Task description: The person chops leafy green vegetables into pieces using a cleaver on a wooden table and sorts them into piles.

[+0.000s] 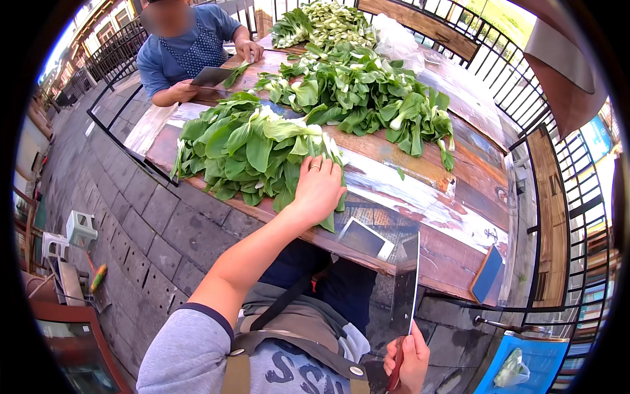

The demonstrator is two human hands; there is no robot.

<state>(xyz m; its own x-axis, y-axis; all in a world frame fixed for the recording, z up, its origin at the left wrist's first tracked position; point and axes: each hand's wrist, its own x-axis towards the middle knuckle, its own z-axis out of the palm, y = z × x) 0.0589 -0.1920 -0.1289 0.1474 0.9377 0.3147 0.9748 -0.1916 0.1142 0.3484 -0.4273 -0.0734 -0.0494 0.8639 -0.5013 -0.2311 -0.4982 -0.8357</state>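
Note:
My left hand (320,189), with a ring on one finger, reaches onto the right end of a leafy pile of bok choy (246,143). Its fingers touch leaves and stems; whether they grip a plant is hidden. Down at my right side, my right hand (411,359) holds a cleaver by its reddish-brown handle (395,367). The broad dark blade (406,290) points up, beside the near table edge. A second, larger heap of bok choy (364,93) lies farther back on the wood-patterned table (472,192).
Across the table a person (189,44) holds a knife (214,76) and a bok choy plant. Paler trimmed stalks (339,24) and a clear plastic bag (398,42) sit at the back. A phone (486,275) lies at the right corner, near a blue bin (526,362) and metal railing (581,207).

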